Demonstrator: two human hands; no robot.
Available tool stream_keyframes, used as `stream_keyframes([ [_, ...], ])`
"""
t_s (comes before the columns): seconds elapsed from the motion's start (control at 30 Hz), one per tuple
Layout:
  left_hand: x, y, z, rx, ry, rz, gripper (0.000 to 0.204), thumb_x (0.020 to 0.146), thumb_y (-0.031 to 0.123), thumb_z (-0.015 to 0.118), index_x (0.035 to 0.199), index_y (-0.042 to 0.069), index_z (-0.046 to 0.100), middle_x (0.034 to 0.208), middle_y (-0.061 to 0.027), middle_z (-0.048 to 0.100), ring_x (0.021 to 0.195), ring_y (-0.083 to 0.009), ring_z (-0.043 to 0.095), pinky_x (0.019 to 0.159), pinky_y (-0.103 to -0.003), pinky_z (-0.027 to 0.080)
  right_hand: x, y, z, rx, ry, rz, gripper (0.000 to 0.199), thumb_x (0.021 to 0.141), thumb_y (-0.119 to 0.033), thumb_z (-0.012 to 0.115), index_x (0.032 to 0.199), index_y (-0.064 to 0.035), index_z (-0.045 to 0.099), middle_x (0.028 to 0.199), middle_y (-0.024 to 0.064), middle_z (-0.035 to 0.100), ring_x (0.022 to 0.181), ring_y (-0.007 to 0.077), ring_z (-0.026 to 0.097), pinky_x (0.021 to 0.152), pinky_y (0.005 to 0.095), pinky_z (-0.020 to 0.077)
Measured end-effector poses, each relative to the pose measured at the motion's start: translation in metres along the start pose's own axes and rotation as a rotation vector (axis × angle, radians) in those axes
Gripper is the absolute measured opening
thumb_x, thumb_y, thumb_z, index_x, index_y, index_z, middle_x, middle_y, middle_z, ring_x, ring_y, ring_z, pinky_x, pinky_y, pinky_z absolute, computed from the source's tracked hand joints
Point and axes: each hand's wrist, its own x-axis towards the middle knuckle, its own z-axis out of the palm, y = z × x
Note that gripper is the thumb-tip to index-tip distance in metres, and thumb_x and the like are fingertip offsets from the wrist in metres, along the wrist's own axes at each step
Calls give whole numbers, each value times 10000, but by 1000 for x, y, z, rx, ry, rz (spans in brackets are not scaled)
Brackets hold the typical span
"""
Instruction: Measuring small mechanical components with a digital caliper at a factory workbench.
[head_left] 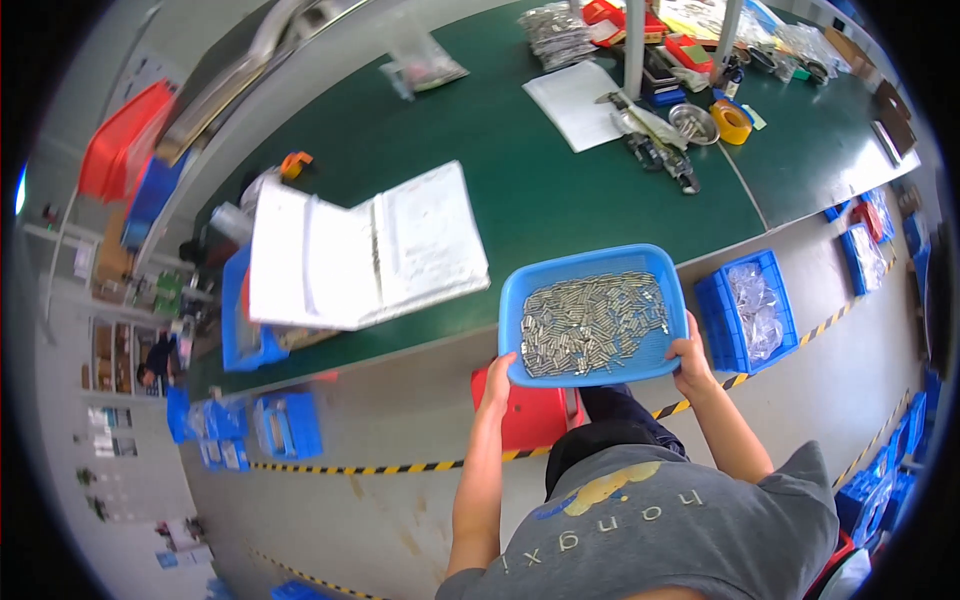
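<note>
Holding a blue plastic tray (520, 290) of small silvery metal cylinders (592, 322) just off the near edge of the green workbench (520, 190), out over the grey floor (400, 400) and above a red stool (530, 415). Left hand (497, 380) is closed on the tray's near rim at about 7 o'clock, thumb over the lip; right hand (690, 358) is clamped on the rim at about 4 o'clock, fingers underneath as far as I can tell. The load looks like several hundred loose parts in a shallow layer, so I judge it heavy for its size and free to slide. The tray is rigid enough but likely flexes at the thin rim under that weight. Parts are hard, not fragile, but will roll and spill if the tray tips. Best hold is two-handed at opposite rims, or under the base, kept level. An open white binder (370, 250) lies on the bench at 10 o'clock from the tray, a yellow tape roll (732, 122) at 1 o'clock, and a blue crate with clear bags (750, 310) on the floor at 3 o'clock.
</note>
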Motion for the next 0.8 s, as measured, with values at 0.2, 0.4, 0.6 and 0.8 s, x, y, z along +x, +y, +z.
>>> stream_keyframes([
  [0.2, 102, 67, 38, 20, 29, -84, 445, 864, 391, 379, 1133, 47, 459, 1039, -60, 541, 916, -158, 520, 762, -333, 417, 126, -45, 40, 50, 94, 38, 743, 498, 41, 409, 1228, -75, 329, 1052, 104, 453, 945, 221, 426, 675, 247, 404],
  [0.4, 143, 83, 9, 183, 438, -108, 367, 846, 346, 413, 931, 28, 576, 844, -58, 602, 764, -135, 554, 678, -301, 421, 237, -69, 99, 6, -24, -60, 709, 565, 24, 430, 1253, -97, 309, 1085, 102, 447, 979, 232, 439, 808, 265, 381],
  [0.6, 133, 62, -12, 321, 456, -80, 209, 818, 131, 442, 764, -1, 595, 686, -62, 594, 551, -109, 537, 497, -209, 428, 332, -66, 132, -85, -300, -191, 536, 681, -61, 510, 1204, -52, 393, 1166, 140, 429, 1097, 202, 387, 862, 316, 370],
  [0.8, 125, 61, -60, 803, 620, -87, 206, 742, 122, 447, 672, -2, 595, 664, -86, 589, 555, -155, 551, 518, -282, 440, 323, -38, 87, -1072, 83, -706, 439, 647, -83, 524, 1086, -76, 493, 1184, 124, 443, 1117, 300, 390, 924, 409, 323],
])
